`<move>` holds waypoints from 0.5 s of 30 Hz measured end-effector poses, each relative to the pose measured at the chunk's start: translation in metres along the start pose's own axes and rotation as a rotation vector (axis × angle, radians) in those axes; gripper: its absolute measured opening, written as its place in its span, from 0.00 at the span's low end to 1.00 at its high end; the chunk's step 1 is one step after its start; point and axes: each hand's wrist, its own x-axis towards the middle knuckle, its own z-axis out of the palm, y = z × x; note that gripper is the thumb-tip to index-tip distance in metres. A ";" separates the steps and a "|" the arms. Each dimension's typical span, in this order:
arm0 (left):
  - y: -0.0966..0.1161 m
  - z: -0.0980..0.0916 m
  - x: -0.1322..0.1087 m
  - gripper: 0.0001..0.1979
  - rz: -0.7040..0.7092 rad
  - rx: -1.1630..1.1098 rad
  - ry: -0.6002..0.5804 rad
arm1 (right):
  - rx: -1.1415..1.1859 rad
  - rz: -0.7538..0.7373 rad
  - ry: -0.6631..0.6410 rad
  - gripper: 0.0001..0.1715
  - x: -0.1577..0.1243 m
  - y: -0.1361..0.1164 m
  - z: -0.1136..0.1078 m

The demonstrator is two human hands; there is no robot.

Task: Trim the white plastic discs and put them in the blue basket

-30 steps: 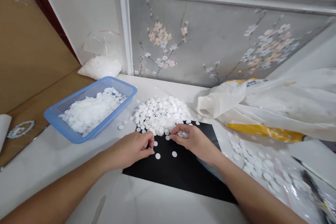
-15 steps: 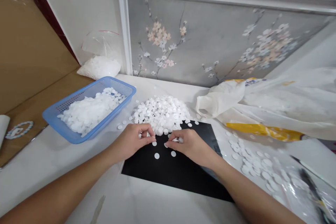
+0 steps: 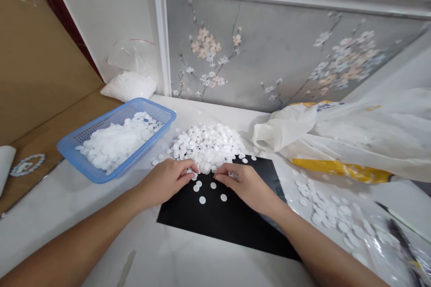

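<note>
A heap of small white round discs lies on the white table, spilling onto the far edge of a black mat. My left hand rests at the heap's near edge with its fingers curled and pinched on white discs. My right hand sits beside it on the mat, fingers bent and closed on a few white discs. Several loose discs lie on the mat between and just below the two hands.
A blue plastic basket holding white discs stands at the left. A clear bag of white pieces leans on the wall behind it. A white and yellow plastic bag lies at the right, with scattered discs on clear plastic below it.
Both hands moved up to the near edge of the heap. One more loose disc lies on the mat between them.
</note>
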 end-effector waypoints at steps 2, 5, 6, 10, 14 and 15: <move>0.000 0.003 0.001 0.08 -0.027 -0.014 -0.025 | -0.052 -0.016 -0.009 0.07 -0.002 -0.003 0.004; 0.000 0.011 0.002 0.08 -0.062 -0.005 -0.058 | -0.131 -0.050 -0.021 0.03 -0.004 -0.006 0.008; 0.000 0.013 0.002 0.09 -0.075 0.000 -0.061 | -0.142 -0.050 -0.030 0.04 -0.004 -0.007 0.009; -0.001 0.015 0.000 0.07 -0.114 -0.063 -0.096 | 0.004 0.034 -0.046 0.08 -0.004 -0.006 0.006; 0.001 0.006 -0.001 0.07 -0.117 -0.411 -0.098 | 0.605 0.121 -0.046 0.12 0.001 -0.003 -0.006; 0.002 0.003 -0.001 0.07 -0.133 -0.553 -0.097 | 0.737 0.136 -0.035 0.13 0.002 -0.002 -0.009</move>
